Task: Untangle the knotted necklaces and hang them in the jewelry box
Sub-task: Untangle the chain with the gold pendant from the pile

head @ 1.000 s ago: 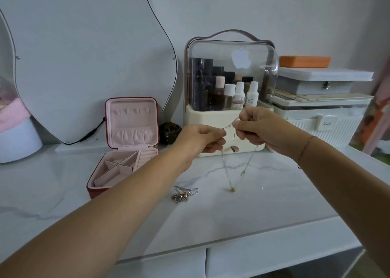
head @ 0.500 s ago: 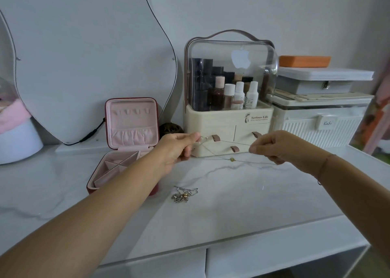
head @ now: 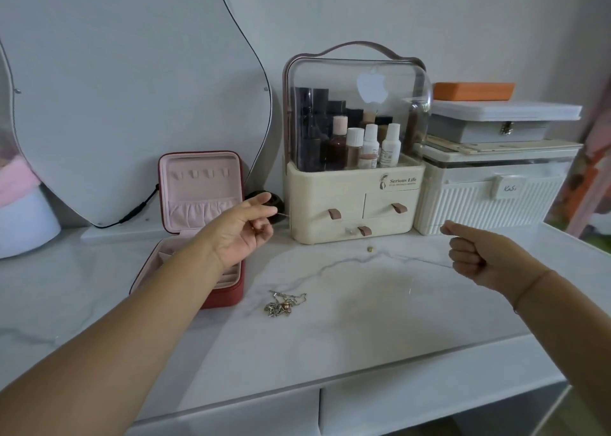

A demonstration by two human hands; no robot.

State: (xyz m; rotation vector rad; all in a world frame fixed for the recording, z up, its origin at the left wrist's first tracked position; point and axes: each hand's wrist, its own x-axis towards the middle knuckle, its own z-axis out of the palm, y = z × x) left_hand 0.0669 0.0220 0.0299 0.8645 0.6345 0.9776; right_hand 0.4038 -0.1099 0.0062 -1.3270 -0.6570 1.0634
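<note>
A thin gold necklace with a small gold bead (head: 370,248) is stretched wide above the marble tabletop. My left hand (head: 243,230) pinches one end of the chain near the open red jewelry box (head: 202,184), whose pink lid stands upright with small hooks. My right hand (head: 472,257) pinches the other end in front of the white ribbed case. The chain itself is barely visible between them. A tangled heap of other necklaces (head: 285,304) lies on the table in front of the box.
A cream cosmetics organizer (head: 355,200) with a clear dome stands behind the stretched chain. A white ribbed case (head: 489,197) with stacked boxes sits to its right. A wavy mirror (head: 125,81) leans at the left. The table's front edge (head: 363,379) runs below.
My hands have moved far apart, the left toward the jewelry box and the right outward. The chain went from hanging in a loop to being pulled out straight.
</note>
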